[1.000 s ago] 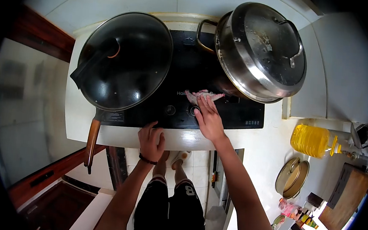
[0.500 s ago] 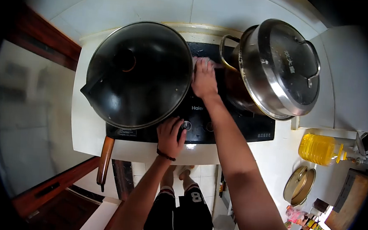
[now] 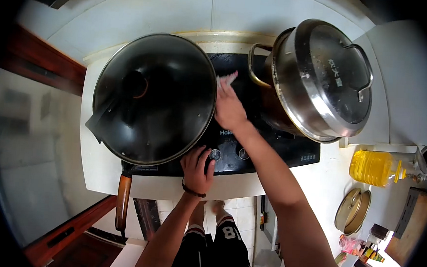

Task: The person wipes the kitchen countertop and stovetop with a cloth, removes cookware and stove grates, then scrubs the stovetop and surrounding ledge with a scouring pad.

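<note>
My right hand (image 3: pixel 230 108) presses a pinkish-white cloth (image 3: pixel 228 79) on the black cooktop (image 3: pixel 232 149), close beside the right rim of a lidded wok (image 3: pixel 154 100). Part of the cloth is hidden beneath the fingers. My left hand (image 3: pixel 197 171), with a dark beaded bracelet at the wrist, rests on the cooktop's front part near a round control knob mark, its fingers apart and holding nothing. The wok's wooden handle (image 3: pixel 123 201) points toward my body. A large steel pot with a lid (image 3: pixel 319 81) stands on the right side of the cooktop.
On the right counter are a yellow oil jug (image 3: pixel 371 168), a round metal pan (image 3: pixel 353 211), a wooden cutting board (image 3: pixel 414 229) and several small bottles and packets. A tiled wall (image 3: pixel 182 9) runs behind the cooktop. The pot's side handle (image 3: pixel 253 65) juts toward the wok.
My right hand and the cloth have moved from the cooktop's front, back and left to the wok's side. My left hand has come forward onto the cooktop. The view has shifted.
</note>
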A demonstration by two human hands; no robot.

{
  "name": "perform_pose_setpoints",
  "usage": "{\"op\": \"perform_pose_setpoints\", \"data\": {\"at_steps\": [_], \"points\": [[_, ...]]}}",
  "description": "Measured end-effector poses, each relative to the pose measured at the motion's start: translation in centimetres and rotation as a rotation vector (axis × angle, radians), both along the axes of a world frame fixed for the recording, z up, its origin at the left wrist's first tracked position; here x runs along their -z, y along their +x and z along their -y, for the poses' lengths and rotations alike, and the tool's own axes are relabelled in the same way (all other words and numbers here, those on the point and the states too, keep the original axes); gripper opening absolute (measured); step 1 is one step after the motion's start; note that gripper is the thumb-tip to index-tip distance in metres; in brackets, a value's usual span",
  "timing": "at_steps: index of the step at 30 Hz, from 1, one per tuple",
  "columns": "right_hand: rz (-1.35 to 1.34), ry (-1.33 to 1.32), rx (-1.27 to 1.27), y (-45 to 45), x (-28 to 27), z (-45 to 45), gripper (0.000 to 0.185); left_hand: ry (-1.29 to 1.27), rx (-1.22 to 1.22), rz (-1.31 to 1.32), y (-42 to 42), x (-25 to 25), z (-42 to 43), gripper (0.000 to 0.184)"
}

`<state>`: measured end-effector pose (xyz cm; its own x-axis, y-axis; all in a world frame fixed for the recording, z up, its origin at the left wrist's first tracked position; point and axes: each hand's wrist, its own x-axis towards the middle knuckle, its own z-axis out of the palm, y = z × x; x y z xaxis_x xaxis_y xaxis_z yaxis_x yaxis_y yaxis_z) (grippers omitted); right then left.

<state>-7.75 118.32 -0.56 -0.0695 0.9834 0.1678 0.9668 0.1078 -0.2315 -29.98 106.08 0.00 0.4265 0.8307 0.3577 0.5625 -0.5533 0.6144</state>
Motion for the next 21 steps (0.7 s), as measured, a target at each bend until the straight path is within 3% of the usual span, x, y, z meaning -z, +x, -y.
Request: {"op": "perform_pose_setpoints", "data": {"at_steps": [1, 4, 6, 8, 11, 14, 15, 18, 21], "points": [[-0.144, -0.047, 0.037, -0.4, -0.9, 1.5, 0.052, 0.008, 0.003, 0.006, 0.0, 0.0, -0.1, 0.035], [-0.114, -0.003, 0.076, 0.1, -0.7, 1.2, 0.057, 0.017, 0.008, -0.001, -0.1, 0.0, 0.0, 0.035], [0.037, 0.028, 0.14, 1.3, 0.9, -2.4, 0.062, 0.008, 0.0, -0.006, 0.0, -0.3, 0.0, 0.034], [-0.115, -0.025, 0.193, 2.6, 0.7, -6.5, 0.065, 0.001, -0.004, -0.011, 0.1, -0.2, 0.1, 0.034], [-0.078, -0.042, 0.23, 1.6, 0.1, -9.2, 0.063, 0.026, -0.011, -0.016, 0.0, 0.2, 0.0, 0.034], [0.042, 0.034, 0.03, 0.0, 1.1, -5.6, 0.064, -0.002, -0.002, 0.017, 0.1, 0.1, 0.3, 0.035], [0.066, 0.022, -0.039, -0.8, -1.5, -3.2, 0.062, 0.002, -0.004, 0.012, 0.1, 0.2, 0.2, 0.036], [-0.277, 0.013, -0.092, -1.8, -2.1, 4.3, 0.062, 0.016, 0.007, 0.029, 0.0, 0.1, 0.0, 0.038], [-0.252, -0.089, -0.118, -2.2, -4.1, 9.3, 0.06, -0.039, -0.006, 0.095, -0.3, -0.1, 0.1, 0.037]]}}
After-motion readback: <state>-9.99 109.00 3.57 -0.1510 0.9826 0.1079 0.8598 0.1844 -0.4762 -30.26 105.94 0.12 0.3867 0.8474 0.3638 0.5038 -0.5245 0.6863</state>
